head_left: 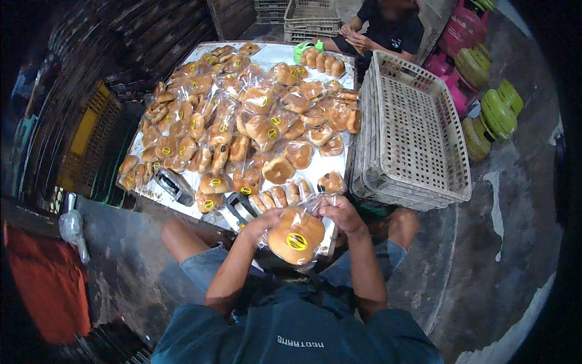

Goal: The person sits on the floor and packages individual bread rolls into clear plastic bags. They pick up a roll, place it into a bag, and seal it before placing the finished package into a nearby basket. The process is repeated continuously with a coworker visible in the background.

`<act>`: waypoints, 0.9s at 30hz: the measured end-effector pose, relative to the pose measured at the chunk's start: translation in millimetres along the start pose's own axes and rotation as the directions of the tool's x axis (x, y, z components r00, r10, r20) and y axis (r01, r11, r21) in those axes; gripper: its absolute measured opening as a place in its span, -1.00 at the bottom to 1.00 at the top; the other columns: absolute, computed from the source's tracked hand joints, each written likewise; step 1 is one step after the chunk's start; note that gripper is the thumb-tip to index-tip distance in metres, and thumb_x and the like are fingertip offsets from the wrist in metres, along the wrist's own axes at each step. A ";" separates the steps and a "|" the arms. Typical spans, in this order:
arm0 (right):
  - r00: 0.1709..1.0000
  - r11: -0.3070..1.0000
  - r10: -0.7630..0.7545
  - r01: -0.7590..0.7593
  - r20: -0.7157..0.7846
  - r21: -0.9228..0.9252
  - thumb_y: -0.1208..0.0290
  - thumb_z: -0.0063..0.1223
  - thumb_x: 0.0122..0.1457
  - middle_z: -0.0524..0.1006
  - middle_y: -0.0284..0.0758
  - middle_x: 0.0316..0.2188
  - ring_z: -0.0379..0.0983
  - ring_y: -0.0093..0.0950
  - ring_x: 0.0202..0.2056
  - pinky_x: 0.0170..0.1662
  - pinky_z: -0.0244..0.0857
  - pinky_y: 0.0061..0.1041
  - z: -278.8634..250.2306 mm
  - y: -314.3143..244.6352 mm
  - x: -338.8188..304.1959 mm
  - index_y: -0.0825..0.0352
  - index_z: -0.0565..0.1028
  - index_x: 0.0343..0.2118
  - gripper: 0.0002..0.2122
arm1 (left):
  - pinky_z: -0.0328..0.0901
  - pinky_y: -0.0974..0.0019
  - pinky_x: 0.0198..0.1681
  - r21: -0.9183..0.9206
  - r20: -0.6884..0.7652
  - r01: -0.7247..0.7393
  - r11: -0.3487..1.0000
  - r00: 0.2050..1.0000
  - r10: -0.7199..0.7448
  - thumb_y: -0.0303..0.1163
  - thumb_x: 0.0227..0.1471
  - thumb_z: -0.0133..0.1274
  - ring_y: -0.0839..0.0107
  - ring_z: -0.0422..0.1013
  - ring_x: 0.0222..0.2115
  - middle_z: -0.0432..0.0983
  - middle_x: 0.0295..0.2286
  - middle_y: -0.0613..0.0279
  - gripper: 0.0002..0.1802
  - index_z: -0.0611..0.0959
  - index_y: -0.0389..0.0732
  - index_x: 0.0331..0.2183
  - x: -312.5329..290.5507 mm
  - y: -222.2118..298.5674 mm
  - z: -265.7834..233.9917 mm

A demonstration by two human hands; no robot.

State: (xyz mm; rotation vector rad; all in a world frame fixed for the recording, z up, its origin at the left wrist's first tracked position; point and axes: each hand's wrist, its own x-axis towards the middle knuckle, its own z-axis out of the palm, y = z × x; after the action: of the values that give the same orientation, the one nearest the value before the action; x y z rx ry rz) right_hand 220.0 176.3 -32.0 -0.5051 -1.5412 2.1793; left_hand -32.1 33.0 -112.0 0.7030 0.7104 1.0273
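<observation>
A round, golden-brown bread bun [290, 238] in a clear plastic bag with a yellow-and-black sticker is held up over my lap, at the near edge of the table. My left hand [265, 223] grips the bag's left side. At its upper right, my right hand [341, 213] pinches the gathered plastic. Just beyond lies a row of small elongated buns [280, 195]. A tape dispenser [241, 210] stands close to my left hand, and another dispenser-like tool [174, 185] lies farther left. Many bagged buns [257, 100] are heaped across the white tabletop [274, 57].
Stacked plastic crates [418, 127] stand against the table's right side. Gas cylinders [500, 112] are on the floor beyond them. Across the table sits a person in dark clothing [388, 30], hands together, near a green object [308, 50]. A yellow crate [88, 130] stands at left.
</observation>
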 end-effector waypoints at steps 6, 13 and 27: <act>0.976 0.996 -0.092 0.090 -0.196 -0.019 0.23 0.32 0.09 0.59 -0.30 -0.30 0.49 -0.53 -0.25 -0.11 0.37 -0.49 38.6 -18.1 -3.1 0.36 0.55 -0.24 -0.69 | 0.33 0.30 0.08 0.271 -0.211 0.051 0.961 0.977 0.007 -0.44 -0.09 0.38 0.42 0.46 -0.05 0.53 -0.05 0.22 -0.26 0.43 -0.30 0.12 -18.8 46.3 93.2; 0.996 0.927 -0.025 -0.007 -0.081 -0.374 0.28 0.33 0.11 0.59 -0.37 -0.53 0.47 -0.60 -0.47 -0.38 0.35 -0.45 77.7 -40.9 -30.4 0.44 0.57 -0.49 -0.72 | 0.33 0.22 0.10 -0.214 -0.062 -0.100 0.972 0.994 0.089 -0.17 0.06 0.29 0.33 0.45 0.01 0.51 -0.04 0.05 -0.13 0.26 -0.36 0.23 -51.8 57.1 100.9; 0.870 0.909 -0.223 0.022 -0.440 -0.416 0.41 0.18 0.22 0.52 -0.39 -0.46 0.35 -0.66 -0.52 -0.44 0.25 -0.62 85.7 -19.0 -17.2 0.42 0.59 -0.45 -0.82 | 0.43 0.30 -0.03 -0.045 -0.485 -0.149 0.988 0.868 0.109 -0.26 0.28 0.02 0.32 0.54 -0.16 0.60 -0.16 0.01 -0.57 0.55 -0.44 0.00 -32.6 58.4 112.3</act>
State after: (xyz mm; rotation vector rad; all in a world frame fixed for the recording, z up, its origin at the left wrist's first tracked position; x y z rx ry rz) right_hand 192.6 104.9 14.2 -0.9643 -1.6663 1.4762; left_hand 16.6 3.2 5.6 0.4244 1.0561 1.3706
